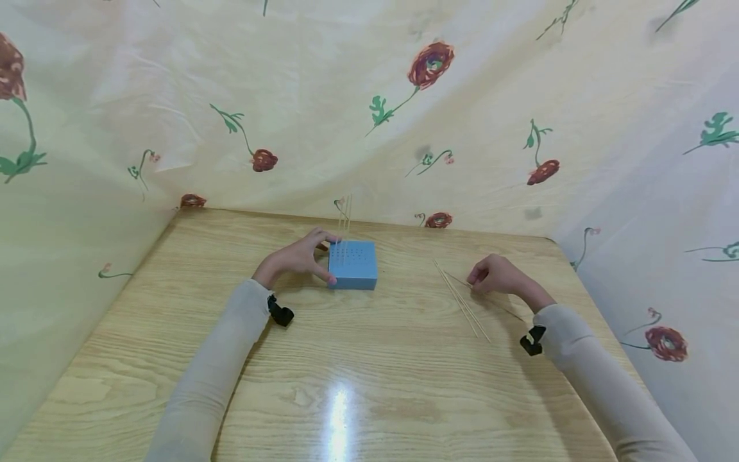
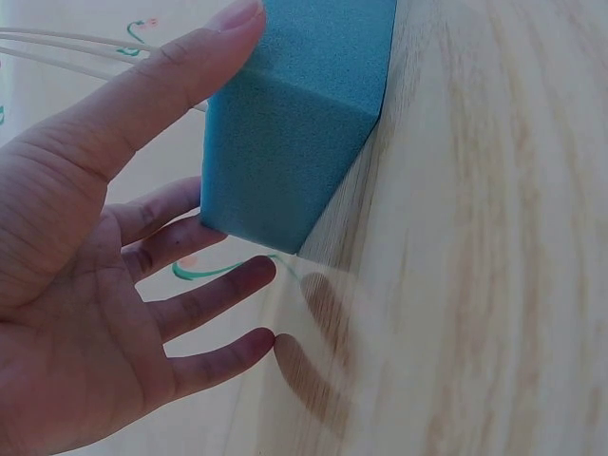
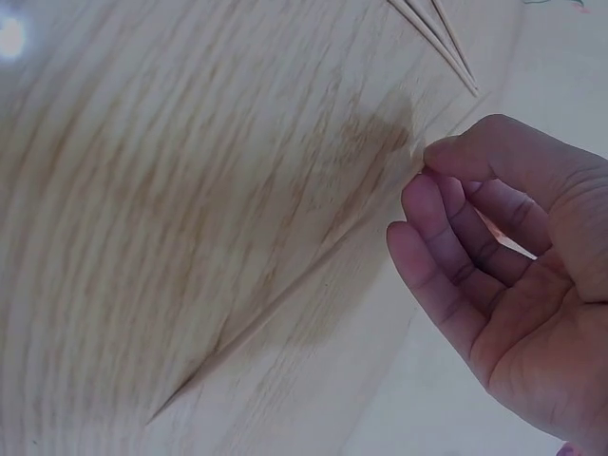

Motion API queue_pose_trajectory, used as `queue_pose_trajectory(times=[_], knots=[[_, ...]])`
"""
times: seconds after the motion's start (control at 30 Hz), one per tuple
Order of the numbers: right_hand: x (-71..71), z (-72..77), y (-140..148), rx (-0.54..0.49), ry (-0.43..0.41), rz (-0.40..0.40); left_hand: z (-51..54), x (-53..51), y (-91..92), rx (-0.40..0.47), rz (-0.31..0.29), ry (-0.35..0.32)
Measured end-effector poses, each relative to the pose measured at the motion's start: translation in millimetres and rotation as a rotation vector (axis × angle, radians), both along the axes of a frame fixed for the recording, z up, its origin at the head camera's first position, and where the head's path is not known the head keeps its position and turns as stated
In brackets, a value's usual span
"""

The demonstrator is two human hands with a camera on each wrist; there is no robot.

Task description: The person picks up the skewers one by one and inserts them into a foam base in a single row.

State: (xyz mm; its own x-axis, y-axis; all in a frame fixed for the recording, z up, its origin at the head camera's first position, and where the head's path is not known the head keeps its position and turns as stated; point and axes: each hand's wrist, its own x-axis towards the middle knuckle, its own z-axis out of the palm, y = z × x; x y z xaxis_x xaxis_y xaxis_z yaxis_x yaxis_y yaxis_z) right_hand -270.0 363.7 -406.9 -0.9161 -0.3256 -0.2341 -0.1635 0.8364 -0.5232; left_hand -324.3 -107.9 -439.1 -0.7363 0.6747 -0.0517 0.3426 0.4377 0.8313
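Note:
A blue foam block (image 1: 353,283) with rows of small holes in its top sits on the table. Several thin wooden skewers (image 1: 349,221) stand upright in its left part. My left hand (image 1: 297,256) holds the block by its left side, thumb at the near edge and index finger at the far edge; in the left wrist view the lower fingers are spread below the foam (image 2: 275,161). Off to the right, my right hand (image 1: 498,274) pinches one skewer (image 3: 275,304) between thumb and fingertips, low over the table. Loose skewers (image 1: 462,300) lie just left of that hand.
The wooden table (image 1: 358,359) has its back edge against a flowered cloth (image 1: 323,115), which also hangs at both sides. Black wrist mounts (image 1: 281,314) sit on both sleeves. A bright light reflection shows on the table near the front.

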Motion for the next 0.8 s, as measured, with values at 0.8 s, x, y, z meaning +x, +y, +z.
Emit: queue_pose_trajectory(times=[0.8], knots=[[-7.3,13.7,-5.9,-0.019,0.044,0.022,-1.8,-2.3,-0.7,-0.007,0.011,0.009]])
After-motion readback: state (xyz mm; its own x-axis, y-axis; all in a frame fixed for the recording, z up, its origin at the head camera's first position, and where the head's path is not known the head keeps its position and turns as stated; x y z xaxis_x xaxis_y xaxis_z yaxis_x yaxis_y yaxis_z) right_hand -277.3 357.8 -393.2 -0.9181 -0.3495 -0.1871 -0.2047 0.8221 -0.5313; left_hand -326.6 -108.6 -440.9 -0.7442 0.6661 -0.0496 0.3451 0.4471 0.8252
